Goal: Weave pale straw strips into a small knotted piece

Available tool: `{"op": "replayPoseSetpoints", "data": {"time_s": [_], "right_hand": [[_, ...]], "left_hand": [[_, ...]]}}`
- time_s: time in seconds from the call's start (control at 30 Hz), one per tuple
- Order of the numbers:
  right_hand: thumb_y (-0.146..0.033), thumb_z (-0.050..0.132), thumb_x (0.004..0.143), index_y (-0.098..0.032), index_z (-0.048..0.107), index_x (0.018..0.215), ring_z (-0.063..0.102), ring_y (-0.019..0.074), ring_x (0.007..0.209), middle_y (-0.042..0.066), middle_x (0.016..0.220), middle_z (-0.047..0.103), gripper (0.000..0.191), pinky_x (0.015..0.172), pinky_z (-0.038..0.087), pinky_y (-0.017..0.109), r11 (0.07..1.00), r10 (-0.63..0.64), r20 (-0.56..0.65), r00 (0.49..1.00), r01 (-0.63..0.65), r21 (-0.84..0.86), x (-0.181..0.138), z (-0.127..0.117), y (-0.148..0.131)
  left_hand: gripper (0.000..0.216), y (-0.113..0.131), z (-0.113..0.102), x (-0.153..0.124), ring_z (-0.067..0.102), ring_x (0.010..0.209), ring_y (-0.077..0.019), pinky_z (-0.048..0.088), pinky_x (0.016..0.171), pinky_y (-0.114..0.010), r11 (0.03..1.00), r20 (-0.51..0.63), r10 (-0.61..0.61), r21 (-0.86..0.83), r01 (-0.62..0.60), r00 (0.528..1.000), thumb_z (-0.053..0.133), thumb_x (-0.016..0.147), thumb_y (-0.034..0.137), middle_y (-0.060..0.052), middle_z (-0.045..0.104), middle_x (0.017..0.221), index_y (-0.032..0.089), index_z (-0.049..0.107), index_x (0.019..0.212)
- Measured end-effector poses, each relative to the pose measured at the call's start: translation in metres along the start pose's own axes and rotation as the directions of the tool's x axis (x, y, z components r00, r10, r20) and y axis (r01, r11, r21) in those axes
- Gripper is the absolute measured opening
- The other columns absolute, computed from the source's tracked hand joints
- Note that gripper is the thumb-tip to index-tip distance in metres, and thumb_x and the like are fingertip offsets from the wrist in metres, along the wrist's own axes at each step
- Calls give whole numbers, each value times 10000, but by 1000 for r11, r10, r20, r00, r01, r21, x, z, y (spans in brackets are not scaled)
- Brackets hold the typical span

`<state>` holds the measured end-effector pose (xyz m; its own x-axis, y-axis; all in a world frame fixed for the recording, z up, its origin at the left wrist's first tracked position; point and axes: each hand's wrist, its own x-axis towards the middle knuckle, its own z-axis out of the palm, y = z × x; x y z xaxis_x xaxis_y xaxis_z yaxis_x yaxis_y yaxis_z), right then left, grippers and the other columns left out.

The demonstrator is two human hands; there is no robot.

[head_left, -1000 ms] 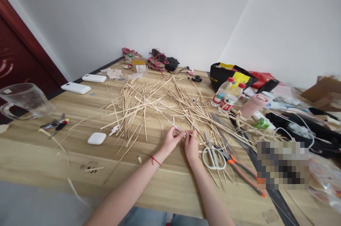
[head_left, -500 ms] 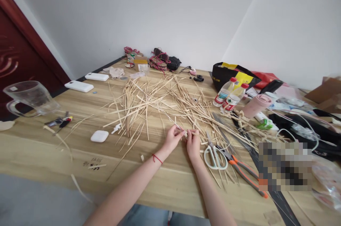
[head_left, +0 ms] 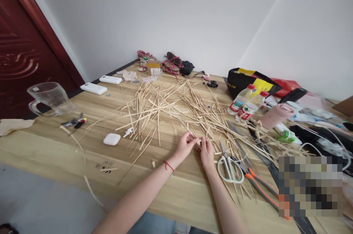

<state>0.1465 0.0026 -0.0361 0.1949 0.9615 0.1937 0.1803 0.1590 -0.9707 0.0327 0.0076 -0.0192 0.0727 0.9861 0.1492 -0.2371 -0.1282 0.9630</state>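
Near the front of the table, my left hand (head_left: 186,146) and my right hand (head_left: 207,151) almost touch, both pinching a pale straw strip (head_left: 199,141). The fingers hide most of the bit they work on, which looks small and folded or knotted. A thin shiny strip (head_left: 180,120) runs from my left fingertips up and left over the loose straw. White-handled scissors (head_left: 230,169) lie just right of my right hand, points away from me. Beyond both hands spreads a tangled heap of straw strips (head_left: 149,110).
Orange-and-grey pliers (head_left: 263,186) lie right of the scissors. Two bottles (head_left: 245,105), a pink cup (head_left: 277,116) and a black-and-yellow bag (head_left: 248,85) crowd the right. At left stand a clear pitcher (head_left: 51,98), small tools (head_left: 75,121) and a white case (head_left: 111,139).
The view has swung left, so everything appears shifted right. Both hands keep their pinch on the straw strip, with little visible change between them.
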Motion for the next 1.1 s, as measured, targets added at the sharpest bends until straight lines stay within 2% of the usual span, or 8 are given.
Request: {"op": "replayPoseSetpoints", "data": {"time_s": [0.17, 0.33, 0.4, 0.5, 0.57, 0.67, 0.83, 1.1], "right_hand": [[-655, 398, 797, -158, 622, 818, 510, 158, 491, 16, 557, 579, 546, 498, 408, 286, 994, 82, 13, 997, -83, 76, 0, -1, -2], [-687, 295, 810, -152, 630, 806, 541, 170, 491, 33, 555, 601, 632, 508, 424, 297, 966, 155, 63, 986, -164, 201, 3, -3, -7], [-670, 331, 810, -150, 632, 805, 551, 170, 511, 37, 580, 609, 601, 514, 431, 293, 965, 147, 79, 986, -161, 205, 3, -3, -9], [-596, 550, 739, -163, 611, 818, 558, 160, 548, 27, 668, 621, 444, 530, 450, 283, 975, 88, 64, 994, -99, 197, 3, 0, -10], [-552, 607, 714, -175, 578, 803, 556, 157, 543, 18, 678, 610, 389, 525, 456, 283, 976, 56, 52, 997, -66, 207, 3, 1, -9], [-524, 569, 759, -189, 534, 760, 548, 155, 528, 2, 615, 577, 337, 517, 455, 280, 985, 20, 38, 999, -26, 168, 3, 2, -5], [-497, 500, 816, -211, 487, 784, 536, 151, 483, -16, 563, 566, 288, 490, 439, 277, 990, 11, 25, 1000, -15, 141, 4, 3, 3], [-522, 537, 776, -202, 489, 773, 538, 147, 474, -17, 578, 566, 324, 472, 435, 271, 982, 70, -3, 998, -69, 177, 6, 5, 4]], "left_hand": [[204, 0, -3, 2, 591, 749, -141, 469, 707, -260, 998, -19, 47, 44, -47, 999, 612, 770, 349, -25, 602, 811, 159, 565, 826], [216, -3, -7, 5, 586, 735, -153, 459, 699, -268, 998, -40, 28, 51, -25, 999, 636, 746, 357, -34, 615, 777, 154, 587, 801], [218, -4, -8, 7, 587, 732, -153, 457, 699, -269, 999, -55, 27, 39, -25, 998, 645, 735, 356, -33, 617, 773, 153, 592, 794], [223, -6, -8, 9, 588, 734, -147, 456, 709, -267, 999, -93, 36, 21, -34, 995, 661, 716, 360, -26, 619, 771, 155, 596, 776], [232, -6, -8, 10, 587, 731, -145, 455, 709, -265, 999, -122, 42, 14, -40, 992, 666, 705, 371, -24, 619, 763, 157, 596, 762], [248, -5, -7, 10, 574, 697, -146, 448, 662, -253, 999, -146, 24, 33, -20, 989, 647, 713, 400, -18, 608, 713, 161, 589, 746], [278, -3, -4, 9, 521, 582, -128, 394, 531, -224, 998, -106, -3, 64, 10, 994, 611, 732, 440, 2, 565, 620, 166, 567, 713], [263, -2, -6, 9, 393, 460, -80, 299, 441, -205, 996, -95, -16, 89, 24, 995, 600, 744, 416, 32, 506, 592, 161, 545, 708]]}}
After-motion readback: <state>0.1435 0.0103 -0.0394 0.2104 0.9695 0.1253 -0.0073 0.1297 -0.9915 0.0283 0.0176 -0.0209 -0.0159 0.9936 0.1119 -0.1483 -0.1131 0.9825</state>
